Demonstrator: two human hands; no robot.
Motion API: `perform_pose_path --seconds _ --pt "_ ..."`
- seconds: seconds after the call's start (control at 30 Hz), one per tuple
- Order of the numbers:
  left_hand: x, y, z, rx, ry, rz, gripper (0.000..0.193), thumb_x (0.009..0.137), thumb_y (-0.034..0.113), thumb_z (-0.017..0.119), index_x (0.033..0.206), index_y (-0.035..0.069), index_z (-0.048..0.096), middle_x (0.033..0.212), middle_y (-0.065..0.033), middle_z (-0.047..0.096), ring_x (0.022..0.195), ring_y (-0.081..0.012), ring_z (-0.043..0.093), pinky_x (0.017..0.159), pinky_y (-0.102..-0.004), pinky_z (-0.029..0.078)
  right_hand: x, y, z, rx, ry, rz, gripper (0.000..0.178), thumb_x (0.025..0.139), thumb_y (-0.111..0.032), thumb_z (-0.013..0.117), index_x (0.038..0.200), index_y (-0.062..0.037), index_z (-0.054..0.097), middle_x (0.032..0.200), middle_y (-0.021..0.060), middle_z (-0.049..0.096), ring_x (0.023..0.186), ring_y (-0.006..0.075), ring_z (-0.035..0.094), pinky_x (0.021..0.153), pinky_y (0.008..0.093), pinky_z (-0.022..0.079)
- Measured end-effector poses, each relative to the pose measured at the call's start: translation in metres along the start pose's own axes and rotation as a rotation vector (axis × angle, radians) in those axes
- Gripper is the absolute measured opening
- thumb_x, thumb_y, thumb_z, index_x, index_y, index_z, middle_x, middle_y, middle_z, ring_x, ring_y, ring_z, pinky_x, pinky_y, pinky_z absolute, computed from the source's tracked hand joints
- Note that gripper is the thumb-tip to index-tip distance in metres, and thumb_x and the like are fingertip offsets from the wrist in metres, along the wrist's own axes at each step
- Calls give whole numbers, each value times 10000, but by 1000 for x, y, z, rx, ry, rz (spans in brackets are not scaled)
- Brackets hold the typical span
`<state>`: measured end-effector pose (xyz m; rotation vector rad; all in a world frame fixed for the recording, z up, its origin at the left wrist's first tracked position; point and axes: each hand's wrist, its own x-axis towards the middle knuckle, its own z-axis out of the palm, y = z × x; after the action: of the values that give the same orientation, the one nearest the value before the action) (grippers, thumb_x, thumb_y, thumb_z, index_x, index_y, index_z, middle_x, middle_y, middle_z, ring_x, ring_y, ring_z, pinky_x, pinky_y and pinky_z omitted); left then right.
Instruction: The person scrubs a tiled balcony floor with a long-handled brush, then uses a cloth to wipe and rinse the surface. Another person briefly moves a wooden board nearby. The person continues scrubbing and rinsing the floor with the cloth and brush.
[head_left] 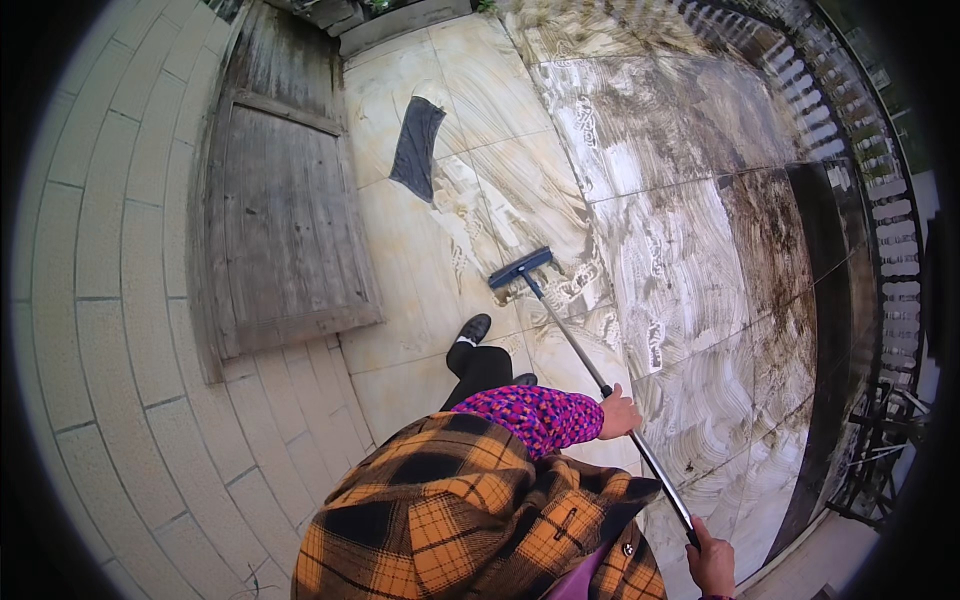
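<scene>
My left hand, at the end of a bright patterned sleeve, is closed around the middle of a push broom's silver pole. Closer to me at the lower right, my right hand grips the pole near its upper end. The pole slants away to the far left, down to the broom's dark blue head. That head rests on the pale tiled floor among wet, muddy smears and suds. Ahead of my dark shoe, a dark grey cloth or mat lies flat on the tiles.
A weathered wooden door panel leans against the beige tiled wall at the left. Brown dirt streaks the tiles to the right. Beyond a black tile border runs a balustrade, with a dark metal frame nearer me.
</scene>
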<state>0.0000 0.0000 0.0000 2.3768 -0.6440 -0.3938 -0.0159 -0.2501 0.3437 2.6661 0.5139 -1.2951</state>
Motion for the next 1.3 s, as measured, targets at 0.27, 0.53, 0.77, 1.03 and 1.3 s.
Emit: perform_pose_path --seconds 0.27,0.53,0.77,1.03,1.3 --pt "-81 -172 -58 388 52 -410 183 878 263 560 1003 146 622 972 -64 599 1069 -305 544 968 -689 297 164 -107 28 127 186 -330 610 839 -146 651 1398 -233 425 747 210 643 696 408 632 644 500 492" --pt "-131 -372 -220 344 195 -956 297 888 161 533 1179 152 594 1377 -153 448 1342 -360 366 932 -631 376 431 -359 -69 320 230 -625 518 859 -146 567 1369 -129 475 941 300 638 901 458 615 816 513 484" --pt "-128 -429 -227 130 216 -920 365 902 110 493 1251 205 544 1472 -81 362 1372 -377 331 973 -641 339 481 -362 -96 184 120 -580 567 875 -135 535 1425 -152 398 898 304 635 866 460 616 787 528 476" --pt "-76 -351 -130 9 17 -755 360 867 147 555 1225 168 581 1313 -146 504 1384 -389 289 1076 -689 195 361 -224 -35 136 32 -491 628 879 -122 551 1460 -204 325 817 298 630 778 474 615 701 554 473" --pt "1 -72 41 -201 76 -424 363 842 136 591 1204 134 572 1105 -136 565 1220 -395 426 978 -817 95 132 -13 35 -14 -22 -262 627 856 -122 556 1444 -208 355 677 241 610 646 444 607 607 534 473"
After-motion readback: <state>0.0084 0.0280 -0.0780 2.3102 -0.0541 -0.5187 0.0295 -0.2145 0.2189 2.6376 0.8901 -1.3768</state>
